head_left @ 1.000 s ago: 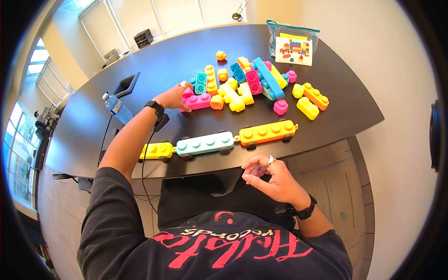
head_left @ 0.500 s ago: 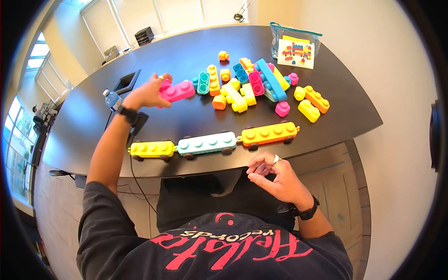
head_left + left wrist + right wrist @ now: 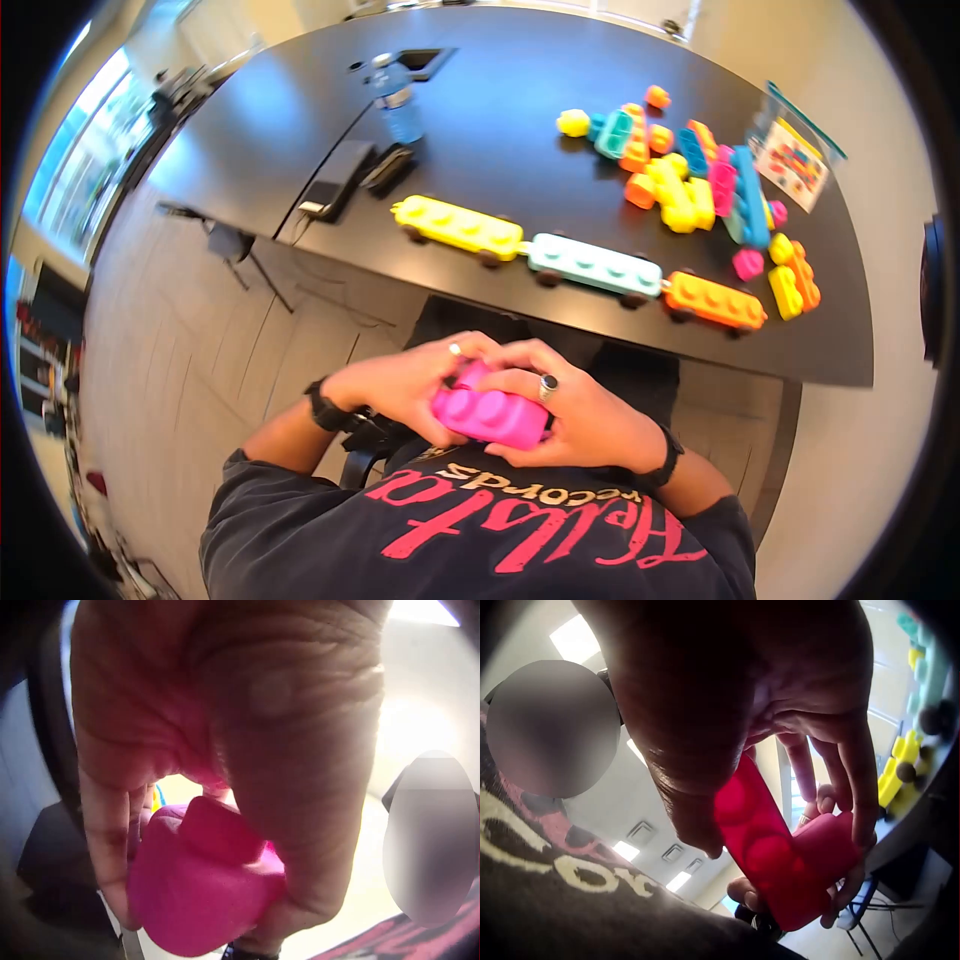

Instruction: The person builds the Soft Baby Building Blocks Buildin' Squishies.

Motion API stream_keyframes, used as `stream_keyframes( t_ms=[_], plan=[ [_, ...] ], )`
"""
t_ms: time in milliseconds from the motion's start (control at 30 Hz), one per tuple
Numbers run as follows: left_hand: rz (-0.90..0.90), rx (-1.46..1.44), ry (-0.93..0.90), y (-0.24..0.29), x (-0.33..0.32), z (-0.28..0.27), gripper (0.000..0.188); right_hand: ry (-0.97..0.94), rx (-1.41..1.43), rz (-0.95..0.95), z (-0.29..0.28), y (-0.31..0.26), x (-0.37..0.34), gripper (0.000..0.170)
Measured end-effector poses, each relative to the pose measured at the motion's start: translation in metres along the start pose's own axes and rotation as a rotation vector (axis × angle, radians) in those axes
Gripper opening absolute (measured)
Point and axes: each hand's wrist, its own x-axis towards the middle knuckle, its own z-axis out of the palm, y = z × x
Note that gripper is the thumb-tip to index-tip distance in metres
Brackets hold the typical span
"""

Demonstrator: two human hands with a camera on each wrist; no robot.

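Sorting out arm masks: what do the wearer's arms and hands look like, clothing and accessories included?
Short, loose black sleeves. Black band on the left wrist, another black band on the right. Left hand: bare, slim pale ring. Right hand: bare, silvery ring with a dark face.

The head view is bright, with daylight glaring through the left windows (image 3: 95,115) and a bluish sheen across the tabletop (image 3: 270,105); the far blocks (image 3: 680,190) look slightly smeared. Its rim bends strongly into black corners. In the wrist views, the left hand (image 3: 225,735) and right hand (image 3: 765,697) darken against strong backlight, ceiling lights (image 3: 576,639) burn white, and grey ovals are blurred out.
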Motion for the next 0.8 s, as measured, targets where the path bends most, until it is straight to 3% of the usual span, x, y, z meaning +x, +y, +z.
stream_keyframes(
  t_ms=[67,100,167,200,233,300,433,500,567,667,800],
  plan=[
    [-0.117,-0.337,-0.031,-0.012,-0.013,0.015,0.088,-0.062,0.035,0.068,0.007,0.000,0.003,0.062],
    [-0.115,-0.350,-0.014,-0.016,-0.018,0.016,0.088,-0.087,0.056,0.157,0.008,-0.001,0.005,0.060],
    [-0.057,-0.707,0.021,-0.023,-0.025,0.018,0.086,-0.059,0.054,0.102,0.012,0.001,0.011,0.056],
    [0.044,-0.801,0.080,-0.033,-0.022,0.021,0.064,-0.040,0.059,0.083,0.012,0.002,0.013,0.056],
    [0.052,-0.802,0.083,-0.035,-0.023,0.019,0.064,-0.019,0.063,0.065,0.012,0.003,0.015,0.056],
    [-0.182,-0.860,0.181,-0.037,-0.023,0.012,0.040,-0.038,0.045,0.076,0.015,0.005,0.016,0.055],
    [-0.081,-0.897,0.313,-0.041,-0.017,0.000,0.035,-0.027,-0.010,0.137,0.012,0.004,0.019,0.059],
    [-0.042,-0.771,0.492,-0.038,-0.019,-0.018,0.059,0.012,-0.044,0.076,0.009,0.006,0.018,0.058],
    [0.113,-0.677,0.663,-0.031,-0.020,-0.046,0.064,0.215,-0.154,-0.005,0.006,0.015,0.014,0.052],
    [0.106,-0.359,0.906,-0.041,-0.018,-0.096,0.061,0.426,-0.201,0.072,-0.004,0.027,0.007,0.055],
    [0.099,-0.063,0.916,-0.067,0.000,-0.139,0.061,0.506,-0.517,0.172,-0.022,0.024,0.020,0.046]
  ],
)
